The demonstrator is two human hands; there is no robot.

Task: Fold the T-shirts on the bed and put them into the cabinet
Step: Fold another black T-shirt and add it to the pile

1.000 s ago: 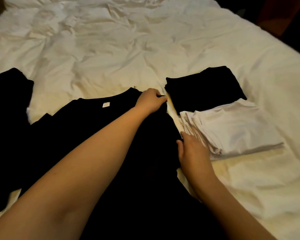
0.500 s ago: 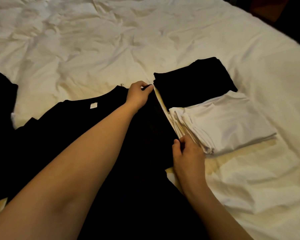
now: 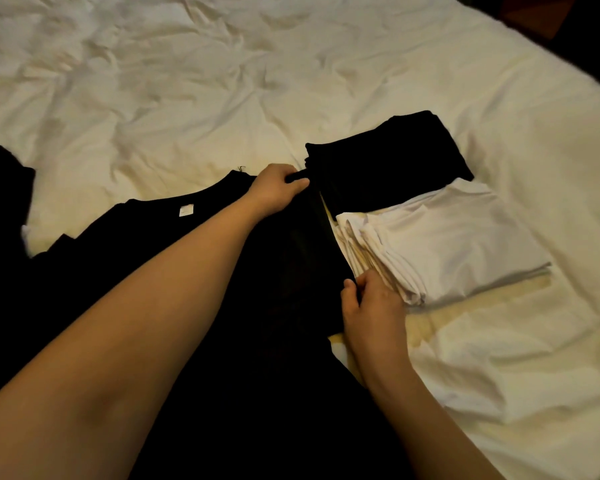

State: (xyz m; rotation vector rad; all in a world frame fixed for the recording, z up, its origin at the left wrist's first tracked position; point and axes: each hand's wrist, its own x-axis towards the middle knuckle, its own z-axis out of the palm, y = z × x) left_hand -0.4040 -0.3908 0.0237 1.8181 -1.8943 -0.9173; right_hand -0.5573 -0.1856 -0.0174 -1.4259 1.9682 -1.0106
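Note:
A black T-shirt (image 3: 174, 258) with a white neck label lies spread on the bed in front of me. My left hand (image 3: 278, 190) pinches its right shoulder edge near the collar. My right hand (image 3: 371, 306) pinches the same right edge lower down, beside the white pile. To the right lie a folded black T-shirt (image 3: 388, 161) and a folded stack of white T-shirts (image 3: 447, 240). The cabinet is out of view.
The bed (image 3: 187, 81) has a rumpled white sheet. More black cloth (image 3: 0, 199) lies at the left edge. The bed's right edge (image 3: 568, 71) drops to a dark floor.
Both hands keep their hold on the shirt's right edge. The right hand's fingers have curled tighter on the fabric since a second ago, and the view has shifted slightly.

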